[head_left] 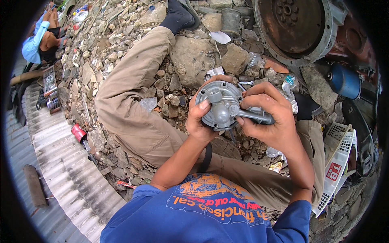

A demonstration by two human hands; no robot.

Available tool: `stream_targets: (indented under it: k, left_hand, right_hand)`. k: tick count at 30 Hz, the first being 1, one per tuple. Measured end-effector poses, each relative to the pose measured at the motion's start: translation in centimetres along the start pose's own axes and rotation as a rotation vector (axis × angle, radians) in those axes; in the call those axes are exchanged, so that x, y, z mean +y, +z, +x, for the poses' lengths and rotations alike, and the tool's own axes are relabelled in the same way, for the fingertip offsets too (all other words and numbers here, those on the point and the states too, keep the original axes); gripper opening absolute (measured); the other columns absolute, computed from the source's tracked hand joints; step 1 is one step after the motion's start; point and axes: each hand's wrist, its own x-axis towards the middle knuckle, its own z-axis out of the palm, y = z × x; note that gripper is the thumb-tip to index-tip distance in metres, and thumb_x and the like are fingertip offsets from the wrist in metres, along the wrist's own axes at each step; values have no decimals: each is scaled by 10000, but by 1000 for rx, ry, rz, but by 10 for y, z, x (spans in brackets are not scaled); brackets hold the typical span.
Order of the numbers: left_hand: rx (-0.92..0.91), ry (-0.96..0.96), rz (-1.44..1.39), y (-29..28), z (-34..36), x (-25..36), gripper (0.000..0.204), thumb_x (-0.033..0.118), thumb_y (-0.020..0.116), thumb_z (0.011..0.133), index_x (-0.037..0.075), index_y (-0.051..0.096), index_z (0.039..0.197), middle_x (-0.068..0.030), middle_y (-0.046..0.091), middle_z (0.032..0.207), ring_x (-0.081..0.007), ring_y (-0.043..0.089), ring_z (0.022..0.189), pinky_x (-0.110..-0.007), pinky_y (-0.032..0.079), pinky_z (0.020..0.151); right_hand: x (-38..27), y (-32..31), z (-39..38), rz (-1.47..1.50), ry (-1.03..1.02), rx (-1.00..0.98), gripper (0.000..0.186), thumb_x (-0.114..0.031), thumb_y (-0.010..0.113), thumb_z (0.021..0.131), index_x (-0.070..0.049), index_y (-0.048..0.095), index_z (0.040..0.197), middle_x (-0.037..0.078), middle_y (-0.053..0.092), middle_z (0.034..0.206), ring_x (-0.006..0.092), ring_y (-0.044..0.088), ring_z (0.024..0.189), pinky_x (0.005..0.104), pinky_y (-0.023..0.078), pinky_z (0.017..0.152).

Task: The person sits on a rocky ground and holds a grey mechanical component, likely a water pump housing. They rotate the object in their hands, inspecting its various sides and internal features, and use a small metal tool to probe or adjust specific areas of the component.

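Note:
Between my two hands is a round, grey cast-metal engine part (221, 111), with a domed middle, bolt holes around its flange and a pipe-like stub (259, 117) reaching right. My left hand (199, 115) grips its left rim, the thumb lying on the front face and the other fingers behind. My right hand (271, 109) is closed around the stub side, fingertips and thumb pressed against the metal. A thin pointed piece shows below the part; what it belongs to cannot be made out. Just beyond, a small silver wrench (246, 83) lies on the stones.
Rubble surrounds my bent legs. A large engine housing with a rusty round plate (293, 24) stands far right, near a blue cylinder (344, 81). A white plastic basket (336, 170) leans at right. Corrugated sheets (60, 162) and a red can (79, 133) lie left; another person (34, 48) sits far left.

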Motion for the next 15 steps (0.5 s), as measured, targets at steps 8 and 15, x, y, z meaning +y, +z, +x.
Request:
stream_targets:
  k: [8,15]
  left_hand:
    - [37,33,2,1,-1,-1,784,419,600,752,-123,453,1298,-234,645,1089,-287,659,998,-383,521,909]
    - [73,27,-3,1,-3,-3,775,416,589,763,-118,448,1305,-225,646,1085,-283,657,995,-376,516,908]
  right_hand:
    - [-2,3,1,4,28,9,299,-19,789,679,-37,668,952,117,614,909,256,649,806,334,522,716]
    - [-1,7,-1,0,39,23,305,-12,787,680,-36,666,959,118,607,915,259,642,806,339,521,708]
